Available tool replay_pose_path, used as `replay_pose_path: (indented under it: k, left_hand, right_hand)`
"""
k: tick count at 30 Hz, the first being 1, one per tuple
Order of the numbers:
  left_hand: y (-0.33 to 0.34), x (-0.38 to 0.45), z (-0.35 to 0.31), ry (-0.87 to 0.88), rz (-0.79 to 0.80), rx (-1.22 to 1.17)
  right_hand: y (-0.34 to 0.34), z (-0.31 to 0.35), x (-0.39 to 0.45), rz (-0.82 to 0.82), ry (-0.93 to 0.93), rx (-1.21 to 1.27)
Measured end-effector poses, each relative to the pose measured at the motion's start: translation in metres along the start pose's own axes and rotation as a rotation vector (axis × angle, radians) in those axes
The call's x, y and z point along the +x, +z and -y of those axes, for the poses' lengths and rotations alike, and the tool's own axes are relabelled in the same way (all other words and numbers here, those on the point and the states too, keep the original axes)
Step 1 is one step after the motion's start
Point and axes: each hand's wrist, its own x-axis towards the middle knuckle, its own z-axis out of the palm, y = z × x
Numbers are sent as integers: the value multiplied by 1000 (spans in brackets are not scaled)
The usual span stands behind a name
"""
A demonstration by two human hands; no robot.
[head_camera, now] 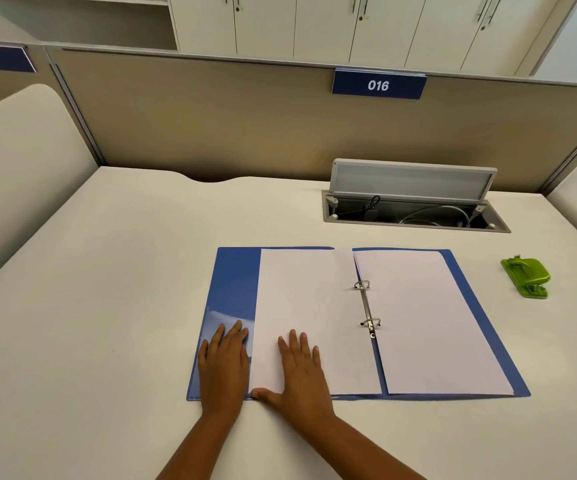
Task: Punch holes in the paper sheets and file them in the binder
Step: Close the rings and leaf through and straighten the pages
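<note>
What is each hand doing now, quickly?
Left hand: open, flat on the binder cover, holding nothing.
Right hand: open, flat on the left paper sheet, holding nothing.

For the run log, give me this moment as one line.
binder: open, flat on desk | sheets: on rings both sides | left hand: flat on cover | right hand: flat on left sheet | hole punch: aside, untouched

Desk (107,271) lay bare left of binder (235,282); green hole punch (526,277) and open cable hatch (415,213) crowded right side.
</note>
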Motion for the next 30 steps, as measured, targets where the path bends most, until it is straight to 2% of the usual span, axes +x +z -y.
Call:
replay_pose_path:
  k: [5, 10, 13, 14, 15, 19, 25, 30]
  left_hand:
    - [0, 0, -2, -24, 5, -29]
    - [1, -1, 1, -18, -12, -35]
    - [1, -1, -1, -37, -9, -53]
    - [0, -2, -1, -46, -2, -58]
    - [0, -2, -1, -49, 0, -56]
    - [-2, -3, 0, -51, 8, -50]
    - [-4, -2, -2, -56, 20, -58]
    - [-6, -2, -4, -71, 63, -63]
  right_hand:
    - [5, -2, -2, 113, -2, 10]
    - [4, -6, -2, 111, -12, 23]
    - [-13, -14, -5, -87, -80, 189]
    - [-16, -17, -4, -114, -82, 335]
    - [-22, -21, -5, -130, -35, 512]
    - [-57, -38, -8, -455, 241, 945]
    - [-88, -106, -17, -629, 485, 1202]
    - [-94, -151, -30, -764, 676, 1236]
